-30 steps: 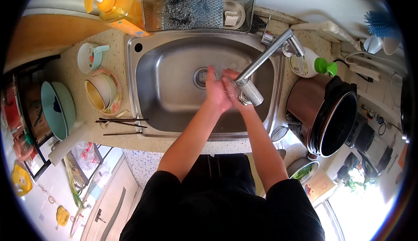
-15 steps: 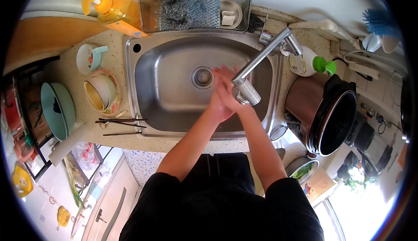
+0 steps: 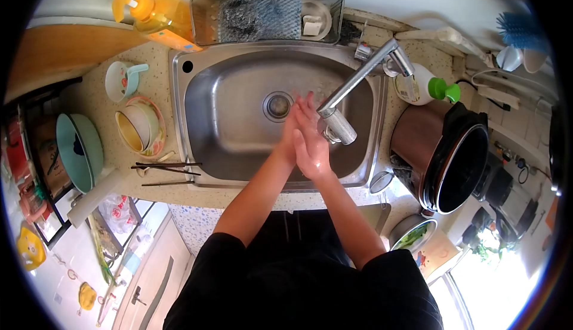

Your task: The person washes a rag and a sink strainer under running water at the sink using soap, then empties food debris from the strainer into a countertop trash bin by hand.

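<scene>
Over the steel sink (image 3: pixel 233 145), my left hand (image 3: pixel 287 133) and my right hand (image 3: pixel 312 150) press against each other beside the faucet (image 3: pixel 358 85). The right hand lies over the left, its fingers extended and its thumb apart. Part of the left hand is hidden beneath it. Both look wet, and neither holds an object. The faucet's spout head is just right of the right hand's fingers. The round drain (image 3: pixel 278 107) lies just beyond the hands, a little to the left.
A rack with scrubbers (image 3: pixel 206 28) and an orange pump bottle (image 3: pixel 170 14) stand behind the sink. Bowls (image 3: pixel 142 127), a cup (image 3: pixel 118 80) and chopsticks (image 3: pixel 161 166) are at left. A green-capped bottle (image 3: pixel 412 88) and a large cooker (image 3: pixel 418 136) stand at right.
The hands have slid against each other. My right hand now lies over the left with its back showing, and its forearm has shifted left and down.
</scene>
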Available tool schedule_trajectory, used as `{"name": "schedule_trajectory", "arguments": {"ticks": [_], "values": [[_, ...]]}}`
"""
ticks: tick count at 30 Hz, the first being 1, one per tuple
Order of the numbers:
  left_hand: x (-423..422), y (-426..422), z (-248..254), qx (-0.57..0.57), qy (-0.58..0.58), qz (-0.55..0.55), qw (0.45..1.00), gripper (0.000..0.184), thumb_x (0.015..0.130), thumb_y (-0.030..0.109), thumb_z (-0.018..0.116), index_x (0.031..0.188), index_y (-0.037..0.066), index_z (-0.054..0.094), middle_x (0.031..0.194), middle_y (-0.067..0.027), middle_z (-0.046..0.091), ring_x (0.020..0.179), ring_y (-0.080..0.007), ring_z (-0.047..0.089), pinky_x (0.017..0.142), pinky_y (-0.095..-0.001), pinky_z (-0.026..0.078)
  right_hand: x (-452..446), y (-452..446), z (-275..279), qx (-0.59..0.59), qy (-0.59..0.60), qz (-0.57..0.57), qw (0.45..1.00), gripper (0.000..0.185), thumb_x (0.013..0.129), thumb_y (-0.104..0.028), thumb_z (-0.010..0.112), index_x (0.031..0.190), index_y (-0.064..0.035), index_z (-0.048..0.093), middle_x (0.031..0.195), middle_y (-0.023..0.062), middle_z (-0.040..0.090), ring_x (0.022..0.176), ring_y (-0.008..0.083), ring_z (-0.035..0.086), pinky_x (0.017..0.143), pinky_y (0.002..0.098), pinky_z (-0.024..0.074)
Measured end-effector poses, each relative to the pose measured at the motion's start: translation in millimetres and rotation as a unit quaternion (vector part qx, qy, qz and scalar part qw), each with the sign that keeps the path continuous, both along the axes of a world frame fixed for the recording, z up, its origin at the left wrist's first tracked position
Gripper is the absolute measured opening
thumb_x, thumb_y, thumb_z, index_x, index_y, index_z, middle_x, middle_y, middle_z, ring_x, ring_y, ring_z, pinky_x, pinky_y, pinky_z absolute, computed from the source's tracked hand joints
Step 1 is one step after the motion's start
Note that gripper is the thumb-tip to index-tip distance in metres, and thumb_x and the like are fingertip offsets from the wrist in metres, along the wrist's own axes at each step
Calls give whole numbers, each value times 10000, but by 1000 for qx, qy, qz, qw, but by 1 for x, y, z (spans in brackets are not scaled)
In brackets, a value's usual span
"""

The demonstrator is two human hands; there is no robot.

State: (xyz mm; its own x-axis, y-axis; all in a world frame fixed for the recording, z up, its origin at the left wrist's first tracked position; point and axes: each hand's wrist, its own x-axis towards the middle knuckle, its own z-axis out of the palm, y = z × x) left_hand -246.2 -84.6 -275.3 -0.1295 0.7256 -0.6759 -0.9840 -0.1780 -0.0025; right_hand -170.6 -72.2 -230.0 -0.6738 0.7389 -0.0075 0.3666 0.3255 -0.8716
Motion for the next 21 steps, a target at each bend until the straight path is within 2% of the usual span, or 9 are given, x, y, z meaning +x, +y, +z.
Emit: {"name": "schedule_trajectory", "arguments": {"ticks": [1,3,4,6,8,14,17,20,21], "values": [[9,-2,9,-3,-18,62,998,616,1048,501,452,1527,129,351,1409,-93,526,1306,-286,487,1108,-467,392,-2,4,0,44,-21,13,999,472,981,-150,542,1437,-29,533,1529,194,457,1405,389,440,1171,462,321],[17,-11,19,72,1,63,995,567,1064,470,424,1497,105,386,1394,-95,545,1298,-272,500,1116,-451,385,-5,19,-1,23,-51,12,998,453,1010,-184,506,1430,-17,537,1505,210,479,1439,381,399,1188,457,302],[19,-18,17,148,38,1,988,546,1069,455,415,1480,97,405,1387,-94,554,1287,-263,510,1121,-439,379,-7,27,-2,12,-64,13,998,447,1025,-201,487,1426,-11,539,1493,218,489,1456,377,379,1197,455,292],[22,-23,7,166,66,-67,981,517,1071,435,419,1455,90,438,1381,-92,561,1267,-242,529,1123,-415,376,1,40,-24,10,-12,8,1000,443,1002,-190,523,1413,-26,551,1496,186,494,1405,354,445,1157,465,338],[26,-22,-7,53,47,-82,994,499,1065,424,446,1437,92,463,1383,-88,558,1247,-219,545,1118,-391,382,8,41,-37,-3,15,0,1000,445,995,-172,525,1418,-35,542,1491,180,498,1381,353,474,1139,468,355],[-1,-5,21,-23,86,-78,993,577,1030,452,536,1479,103,438,1431,-66,531,1285,-218,526,1131,-391,371,28,-9,-50,-141,15,-94,985,481,1026,-163,433,1484,-18,448,1498,255,453,1407,432,409,1172,455,290],[-6,1,16,-35,68,-74,994,619,1025,550,472,1491,142,459,1380,-107,579,1154,-255,615,1039,-410,469,13,-14,-13,-75,29,-67,994,504,1034,-213,444,1489,3,434,1504,276,435,1414,460,380,1182,462,266],[10,-17,-23,17,138,-129,982,648,1051,528,438,1563,144,340,1484,-89,481,1273,-253,512,1091,-413,411,0,-5,15,-59,35,-42,997,537,1020,-259,489,1488,0,442,1498,269,447,1408,474,373,1186,469,259],[23,-25,-35,27,162,-140,976,663,1053,524,438,1574,133,316,1517,-81,447,1320,-241,469,1116,-402,382,-1,0,10,-25,-20,-21,999,544,1030,-259,474,1499,13,421,1518,251,438,1433,432,362,1192,463,257]]}}
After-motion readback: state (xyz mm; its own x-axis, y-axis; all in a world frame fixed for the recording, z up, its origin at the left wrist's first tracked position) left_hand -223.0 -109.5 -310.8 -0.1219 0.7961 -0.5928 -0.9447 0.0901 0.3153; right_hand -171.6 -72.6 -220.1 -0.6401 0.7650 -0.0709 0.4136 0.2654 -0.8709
